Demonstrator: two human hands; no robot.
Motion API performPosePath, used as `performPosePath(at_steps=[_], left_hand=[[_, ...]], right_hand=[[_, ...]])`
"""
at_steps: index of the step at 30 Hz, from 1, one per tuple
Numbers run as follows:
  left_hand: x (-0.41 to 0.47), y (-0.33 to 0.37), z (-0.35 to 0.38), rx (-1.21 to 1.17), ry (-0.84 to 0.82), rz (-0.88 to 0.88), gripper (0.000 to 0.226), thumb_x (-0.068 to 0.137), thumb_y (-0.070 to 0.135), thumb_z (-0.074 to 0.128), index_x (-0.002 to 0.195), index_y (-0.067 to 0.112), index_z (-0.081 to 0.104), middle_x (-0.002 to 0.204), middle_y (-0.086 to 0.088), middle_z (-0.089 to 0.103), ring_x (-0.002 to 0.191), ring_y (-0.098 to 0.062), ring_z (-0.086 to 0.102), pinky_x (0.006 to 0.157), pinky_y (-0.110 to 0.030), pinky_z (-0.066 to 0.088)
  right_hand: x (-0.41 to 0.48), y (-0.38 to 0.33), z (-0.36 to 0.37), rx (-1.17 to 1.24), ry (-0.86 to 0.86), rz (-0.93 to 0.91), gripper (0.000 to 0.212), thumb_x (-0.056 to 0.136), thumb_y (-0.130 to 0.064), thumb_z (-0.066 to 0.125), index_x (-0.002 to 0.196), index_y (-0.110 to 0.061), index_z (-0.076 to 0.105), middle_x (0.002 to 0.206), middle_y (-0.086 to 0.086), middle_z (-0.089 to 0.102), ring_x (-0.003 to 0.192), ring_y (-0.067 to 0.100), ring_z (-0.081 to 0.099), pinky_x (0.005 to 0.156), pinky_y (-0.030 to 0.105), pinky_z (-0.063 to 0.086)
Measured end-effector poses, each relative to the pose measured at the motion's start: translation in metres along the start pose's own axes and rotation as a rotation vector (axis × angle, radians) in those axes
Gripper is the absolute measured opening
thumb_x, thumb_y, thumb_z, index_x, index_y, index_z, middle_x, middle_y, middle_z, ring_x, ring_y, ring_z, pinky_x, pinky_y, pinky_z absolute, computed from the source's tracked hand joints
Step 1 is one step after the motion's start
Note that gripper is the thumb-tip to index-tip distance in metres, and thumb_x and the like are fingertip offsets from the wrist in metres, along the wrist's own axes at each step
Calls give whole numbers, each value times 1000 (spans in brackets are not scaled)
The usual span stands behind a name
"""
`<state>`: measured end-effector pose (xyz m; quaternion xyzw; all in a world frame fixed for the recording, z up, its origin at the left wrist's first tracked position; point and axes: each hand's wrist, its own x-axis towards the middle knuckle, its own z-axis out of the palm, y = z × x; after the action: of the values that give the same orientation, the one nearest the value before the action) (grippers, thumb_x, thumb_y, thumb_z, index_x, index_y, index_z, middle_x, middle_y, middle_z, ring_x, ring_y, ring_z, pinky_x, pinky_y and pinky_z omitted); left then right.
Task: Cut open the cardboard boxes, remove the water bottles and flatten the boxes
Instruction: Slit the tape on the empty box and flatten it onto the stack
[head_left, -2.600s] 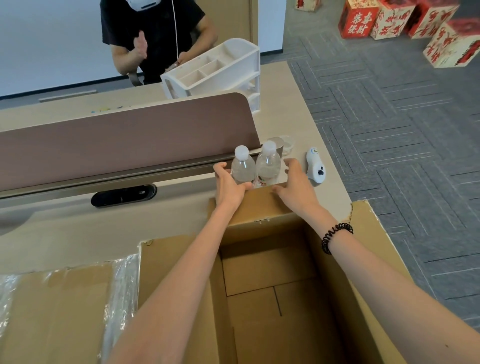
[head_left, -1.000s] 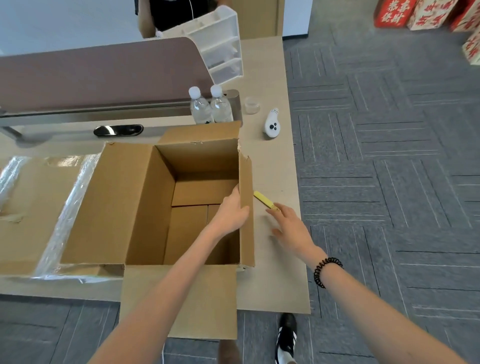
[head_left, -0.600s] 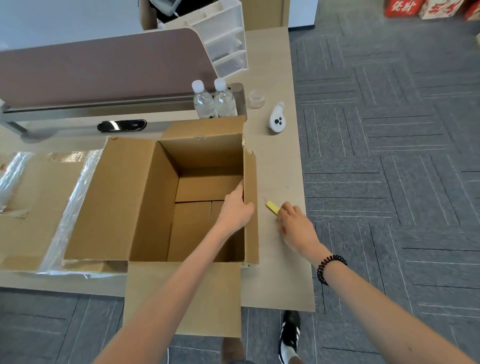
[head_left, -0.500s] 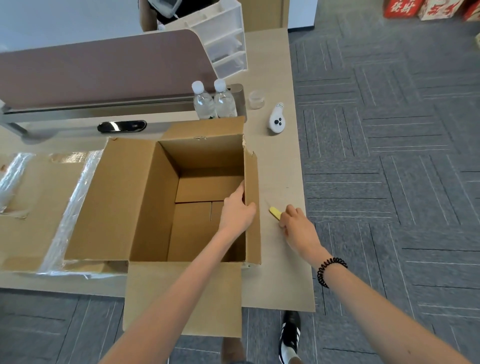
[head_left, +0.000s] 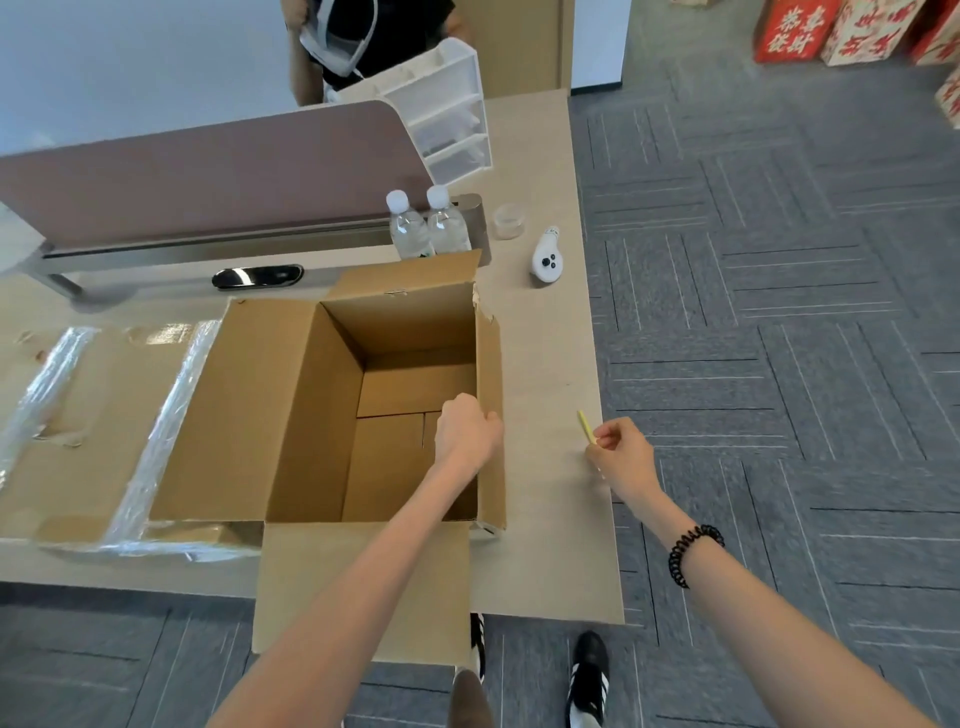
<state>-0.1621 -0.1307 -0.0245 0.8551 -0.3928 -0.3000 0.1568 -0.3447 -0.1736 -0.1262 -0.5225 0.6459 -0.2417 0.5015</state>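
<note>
Since a moment ago the right hand (head_left: 621, 456) has lifted the slim yellow plastic cutter (head_left: 587, 427) off the beige desk (head_left: 550, 499) and drawn it away from the box. It now pinches the cutter's near end between thumb and fingertips, above the desk's right edge. The left hand (head_left: 467, 431) keeps its hold on the open brown cardboard box (head_left: 291, 415), fingers curled over the top of the wall nearest the right hand.

Below the left hand the box is empty, its bottom flaps closed. Beyond that hand, past the far flap, two clear plastic water bottles with white caps (head_left: 427, 228) stand upright, side by side. Well to the left of the left hand lies a flattened cardboard sheet with clear tape strips (head_left: 93, 415).

By the look of it, one box is already flat, and this one has been opened and emptied. It probably still needs its bottom seam cut and its walls folded down. Whether more boxes wait cannot be told.
</note>
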Motion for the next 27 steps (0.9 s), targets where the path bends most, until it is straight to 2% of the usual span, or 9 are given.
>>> performPosePath(at_steps=[3, 6, 8, 10, 12, 14, 20, 24, 27], left_hand=[[-5, -2, -15, -30, 11, 19, 14, 99, 18, 52, 93, 6, 51, 97, -9, 57, 79, -20, 58, 72, -32, 55], [-13, 1, -37, -147, -19, 53, 18, 99, 22, 55, 104, 5, 54, 105, -6, 60, 85, -16, 60, 67, -22, 50], [-17, 4, -54, -269, -44, 71, 32, 98, 25, 58, 120, 1, 56, 115, -8, 64, 99, -21, 63, 81, -31, 54], [-27, 11, -72, -407, -59, 84, 37, 96, 24, 61, 126, 4, 56, 116, -9, 66, 102, -22, 64, 88, -36, 53], [-36, 15, -87, -550, -70, 84, 34, 95, 23, 64, 124, 7, 59, 112, -6, 68, 99, -19, 65, 85, -35, 53], [-43, 17, -102, -690, -89, 62, 31, 92, 23, 67, 119, 9, 62, 108, -6, 71, 95, -19, 68, 79, -33, 55], [-61, 6, -120, -935, -167, 27, 29, 88, 21, 68, 111, 3, 67, 98, -11, 74, 79, -20, 72, 66, -30, 59], [-67, -7, -121, -1072, -241, -9, 27, 90, 23, 64, 110, 6, 67, 97, -11, 74, 82, -24, 72, 71, -36, 60], [-69, -16, -118, -1179, -258, -55, 27, 88, 22, 64, 107, 3, 67, 95, -13, 74, 82, -26, 72, 79, -42, 59]], right_hand=[[-2, -17, -14, 97, -41, 48, 22, 86, 2, 57, 103, -11, 57, 86, 2, 57, 76, 14, 53, 60, 22, 42], [-2, -32, -21, 136, -96, 55, 26, 88, 3, 52, 108, -11, 60, 83, 4, 61, 73, 14, 56, 62, 25, 45], [-1, -41, -23, 159, -122, 45, 26, 88, 4, 50, 107, -7, 63, 79, 8, 63, 72, 17, 57, 66, 29, 44], [-2, -49, -24, 217, -146, 40, 23, 89, 4, 52, 106, -4, 65, 74, 8, 61, 70, 19, 57, 72, 33, 44], [-2, -58, -25, 300, -159, 36, 17, 92, 3, 55, 105, -2, 64, 76, 7, 59, 67, 18, 57, 77, 39, 47], [-2, -66, -26, 394, -163, 58, 13, 93, 2, 56, 103, 0, 63, 82, 8, 58, 69, 17, 57, 83, 40, 50], [4, -76, -34, 487, -191, 82, 14, 87, 0, 67, 100, -1, 65, 87, 7, 60, 73, 18, 56, 77, 32, 48], [9, -75, -33, 502, -206, 92, 14, 93, -1, 59, 106, 4, 57, 85, 13, 59, 75, 22, 59, 62, 23, 52], [10, -74, -30, 515, -222, 123, 7, 95, -1, 56, 100, 4, 56, 88, 17, 62, 76, 21, 62, 69, 28, 55]])
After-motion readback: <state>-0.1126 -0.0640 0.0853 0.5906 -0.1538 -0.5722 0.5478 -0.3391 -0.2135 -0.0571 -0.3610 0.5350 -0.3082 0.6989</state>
